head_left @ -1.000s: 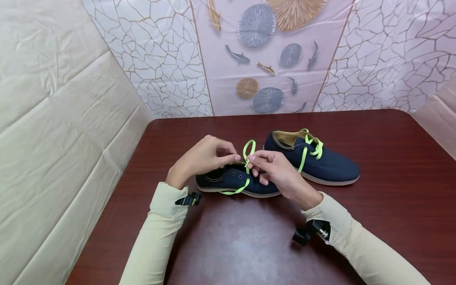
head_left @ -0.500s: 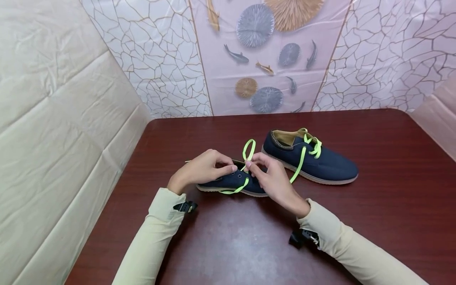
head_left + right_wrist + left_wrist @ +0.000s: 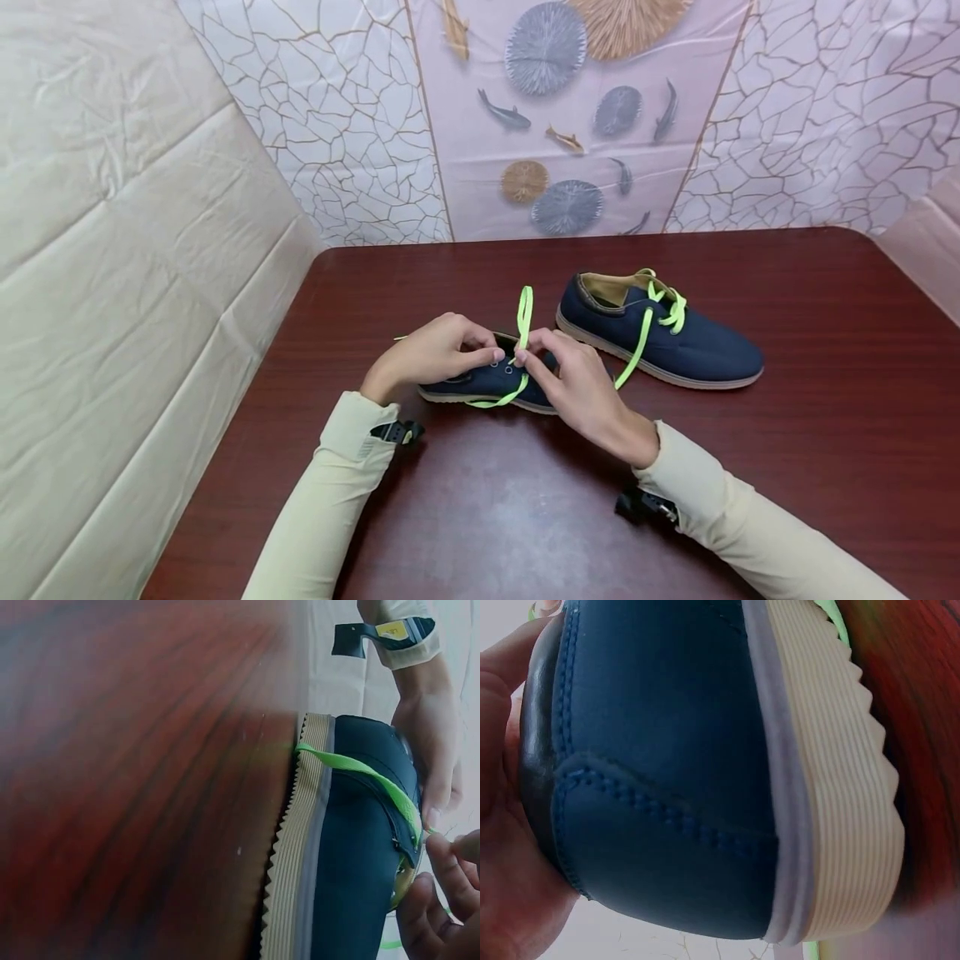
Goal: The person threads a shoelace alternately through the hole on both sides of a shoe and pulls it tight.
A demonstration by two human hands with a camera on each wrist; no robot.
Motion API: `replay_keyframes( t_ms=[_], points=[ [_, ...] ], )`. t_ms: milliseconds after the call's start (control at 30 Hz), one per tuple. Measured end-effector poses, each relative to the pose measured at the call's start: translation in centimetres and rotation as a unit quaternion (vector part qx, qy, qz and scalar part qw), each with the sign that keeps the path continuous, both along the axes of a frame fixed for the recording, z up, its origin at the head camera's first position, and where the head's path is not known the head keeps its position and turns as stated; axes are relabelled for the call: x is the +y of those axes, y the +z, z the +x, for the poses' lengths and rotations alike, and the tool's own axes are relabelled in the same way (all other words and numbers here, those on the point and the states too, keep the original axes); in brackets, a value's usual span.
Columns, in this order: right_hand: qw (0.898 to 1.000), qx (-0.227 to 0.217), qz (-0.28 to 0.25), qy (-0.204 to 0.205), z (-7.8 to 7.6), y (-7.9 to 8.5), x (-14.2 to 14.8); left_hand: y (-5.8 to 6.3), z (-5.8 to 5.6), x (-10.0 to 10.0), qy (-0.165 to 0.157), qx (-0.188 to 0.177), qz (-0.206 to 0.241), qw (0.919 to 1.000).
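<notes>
A navy canvas shoe (image 3: 468,385) with a pale ridged sole lies on the table, partly hidden by both hands. My left hand (image 3: 426,358) reaches over its collar, thumb and curled fingers holding the edge of the opening near the eyelets. In the left wrist view, that hand (image 3: 514,810) lies behind the shoe's heel (image 3: 667,750). My right hand (image 3: 588,392) pinches a neon-green shoelace (image 3: 524,317) between thumb and forefinger, close to the eyelets; a narrow loop stands up above the fingertips. Another stretch of lace (image 3: 375,771) hangs down the shoe's side in the right wrist view.
A matching navy shoe (image 3: 690,346) stands behind and to the right, its green lace (image 3: 675,312) threaded, with one end hanging down to the table. The dark red table (image 3: 495,517) meets patterned cloth (image 3: 360,125) at the back and pale cloth (image 3: 150,275) at left.
My left hand has come down from above the shoe onto its opening edge. My right hand has dropped closer to the eyelets, and the lace loop has turned narrower and more upright.
</notes>
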State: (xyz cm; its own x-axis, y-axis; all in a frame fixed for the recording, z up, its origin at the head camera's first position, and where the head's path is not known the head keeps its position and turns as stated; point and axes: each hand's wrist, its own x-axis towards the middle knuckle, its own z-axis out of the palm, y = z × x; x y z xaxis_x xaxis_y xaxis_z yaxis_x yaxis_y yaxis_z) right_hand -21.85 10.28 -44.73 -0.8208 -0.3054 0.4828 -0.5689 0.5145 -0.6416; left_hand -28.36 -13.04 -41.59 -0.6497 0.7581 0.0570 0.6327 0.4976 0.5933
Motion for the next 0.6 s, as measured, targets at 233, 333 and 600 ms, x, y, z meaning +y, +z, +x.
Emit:
replay_keyframes(
  t_ms=[233,333,600],
  points=[
    [0.997,0.022,0.072,-0.011,0.43,0.16,0.16,0.14,-0.17,0.02,0.001,-0.028,-0.002,0.9996],
    [0.996,0.039,0.08,-0.007,0.38,0.15,0.2,0.17,-0.26,-0.04,0.0,-0.04,0.0,0.9992],
    [0.993,0.086,0.071,0.048,-0.2,0.01,0.33,0.68,-0.06,-0.32,0.004,-0.071,0.004,0.9974]
  ],
)
